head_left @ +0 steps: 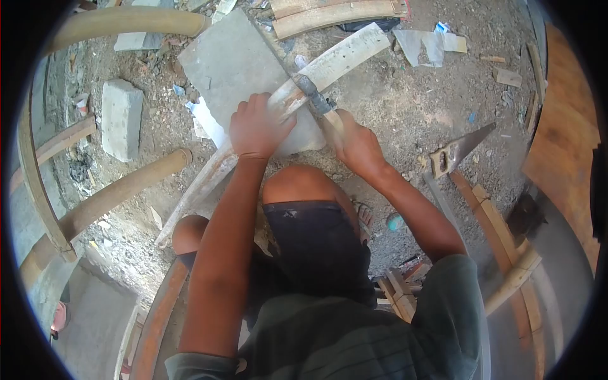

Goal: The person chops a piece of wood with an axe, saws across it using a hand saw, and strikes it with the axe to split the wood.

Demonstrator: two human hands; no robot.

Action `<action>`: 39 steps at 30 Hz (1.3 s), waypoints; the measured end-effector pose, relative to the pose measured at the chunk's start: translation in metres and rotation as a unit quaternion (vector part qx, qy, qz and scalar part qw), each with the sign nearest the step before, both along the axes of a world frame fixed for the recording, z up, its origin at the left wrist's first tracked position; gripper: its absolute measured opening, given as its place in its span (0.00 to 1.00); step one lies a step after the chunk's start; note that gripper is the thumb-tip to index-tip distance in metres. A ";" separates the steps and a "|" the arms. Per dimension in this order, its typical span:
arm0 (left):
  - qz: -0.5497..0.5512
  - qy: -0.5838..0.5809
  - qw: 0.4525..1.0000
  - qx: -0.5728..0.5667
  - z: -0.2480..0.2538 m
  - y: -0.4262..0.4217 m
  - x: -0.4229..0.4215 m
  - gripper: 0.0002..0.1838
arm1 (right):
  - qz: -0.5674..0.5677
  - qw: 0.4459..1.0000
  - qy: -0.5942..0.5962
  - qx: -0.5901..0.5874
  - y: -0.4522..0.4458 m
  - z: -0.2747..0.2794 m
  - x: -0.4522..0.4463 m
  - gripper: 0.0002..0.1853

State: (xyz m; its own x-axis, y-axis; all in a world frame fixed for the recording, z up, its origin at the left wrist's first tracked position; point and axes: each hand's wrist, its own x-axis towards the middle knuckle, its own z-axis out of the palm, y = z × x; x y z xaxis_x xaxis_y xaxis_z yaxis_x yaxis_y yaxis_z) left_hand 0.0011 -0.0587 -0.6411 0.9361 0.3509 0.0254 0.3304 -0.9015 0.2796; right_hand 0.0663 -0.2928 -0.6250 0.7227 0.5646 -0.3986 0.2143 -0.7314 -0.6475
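Observation:
A long whitish wooden strip (348,56) lies diagonally across a grey slab (231,60). My left hand (258,126) presses on the strip over the slab, its fingers bent round the strip's upper edge. In my right hand (356,144) is the wooden handle of a hammer (310,92). The dark hammer head rests on or just over the strip, right of my left hand; contact cannot be made out. My knees are bent below the slab.
A handsaw (459,152) lies on the ground at the right. Bamboo poles (114,193) and a pale block (122,120) are at the left. Curved boards (335,18) lie at the top, and a rusty brown sheet (567,139) stands at the far right.

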 end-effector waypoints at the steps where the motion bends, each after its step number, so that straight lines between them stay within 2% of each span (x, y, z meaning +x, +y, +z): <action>1: 0.002 -0.001 1.000 0.001 0.001 0.000 0.003 0.33 | 0.002 1.000 -0.001 0.001 0.002 0.007 0.010 0.26; 4: 0.012 -0.001 1.000 0.003 0.001 0.001 0.002 0.32 | 0.065 0.997 0.002 -0.044 0.003 0.027 0.050 0.24; 6: 0.014 -0.025 1.000 0.012 -0.002 0.000 0.000 0.32 | 0.236 0.951 -0.167 -0.110 -0.005 0.039 0.098 0.21; 10: 0.020 0.008 1.000 -0.001 0.002 0.000 0.002 0.33 | 0.241 0.961 -0.104 -0.089 0.004 0.065 0.106 0.20; 12: 0.037 0.085 0.995 -0.023 0.002 0.001 0.001 0.35 | 0.049 0.997 -0.012 0.051 0.008 0.063 0.069 0.20; 13: 0.044 0.085 0.995 -0.021 0.002 0.003 0.002 0.35 | 0.055 0.997 -0.011 0.053 0.013 0.064 0.055 0.20; 15: 0.034 0.086 0.995 -0.027 0.003 0.003 0.001 0.36 | -0.097 0.976 -0.031 0.195 0.023 0.061 0.026 0.22; 16: 0.037 0.088 0.995 -0.027 0.003 0.003 0.001 0.36 | -0.095 0.976 -0.029 0.196 0.028 0.051 0.014 0.22; 18: 0.032 0.081 0.996 -0.019 0.001 0.003 0.000 0.37 | -0.174 0.968 0.012 0.180 0.029 0.022 -0.011 0.24; 19: 0.032 0.081 0.996 -0.018 -0.001 0.003 0.001 0.37 | -0.173 0.968 0.012 0.181 0.024 0.006 -0.016 0.24; 21: 0.019 0.063 0.998 -0.009 0.000 0.002 0.000 0.37 | -0.060 0.997 -0.020 0.036 0.014 -0.011 -0.020 0.25; 25: 0.011 0.077 0.997 -0.021 0.003 0.001 0.002 0.36 | -0.034 0.999 -0.015 0.028 0.001 -0.006 -0.004 0.25; 31: 0.031 0.083 0.996 -0.019 0.004 0.004 0.002 0.35 | 0.063 0.998 0.028 -0.010 0.007 0.022 0.047 0.21; 33: 0.048 -0.017 0.999 -0.001 0.000 0.004 0.003 0.32 | 0.113 0.993 0.004 -0.011 0.011 0.023 0.060 0.19; 38: 0.063 0.007 0.998 0.001 -0.001 0.006 0.006 0.33 | 0.062 0.997 -0.011 0.033 0.022 0.019 0.060 0.21; 39: 0.059 0.003 0.998 0.001 -0.002 0.006 0.004 0.34 | 0.013 0.999 -0.018 0.035 0.032 0.022 0.056 0.24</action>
